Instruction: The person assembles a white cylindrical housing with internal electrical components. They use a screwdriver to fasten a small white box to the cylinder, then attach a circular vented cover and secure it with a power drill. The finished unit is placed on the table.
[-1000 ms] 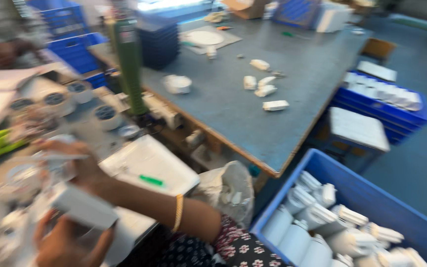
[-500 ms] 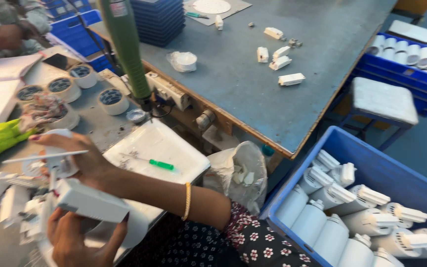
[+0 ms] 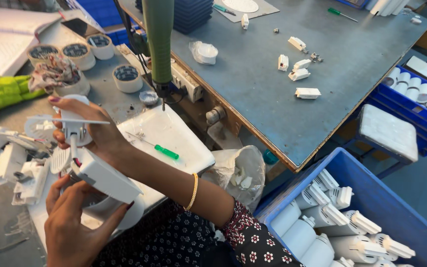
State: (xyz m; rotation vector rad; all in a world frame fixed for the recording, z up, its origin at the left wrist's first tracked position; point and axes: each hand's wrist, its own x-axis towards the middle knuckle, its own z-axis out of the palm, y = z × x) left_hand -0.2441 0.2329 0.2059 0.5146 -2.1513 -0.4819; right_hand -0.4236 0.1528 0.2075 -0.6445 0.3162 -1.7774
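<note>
My right hand (image 3: pixel 92 131), with a gold bangle on its wrist, grips a white round lamp part (image 3: pixel 75 129) that has a thin flat plate across its top. My left hand (image 3: pixel 72 225) holds a white rectangular box (image 3: pixel 108 177) from below; a short stem joins this box to the round part. Both hands hold the assembly above a white tray (image 3: pixel 184 143) at the bench edge. A small green-handled screwdriver (image 3: pixel 166 152) lies on that tray to the right of my hands.
A green powered screwdriver (image 3: pixel 158 39) hangs above the tray. Tape rolls (image 3: pixel 127 78) and loose white parts (image 3: pixel 18 163) lie on the left bench. Small white pieces (image 3: pixel 300 74) sit on the grey table. A blue bin (image 3: pixel 371 198) at lower right holds several white lamp housings.
The view has tipped down and closer. My hands have stayed on the white assembly, and the box now sits nearer the round part.
</note>
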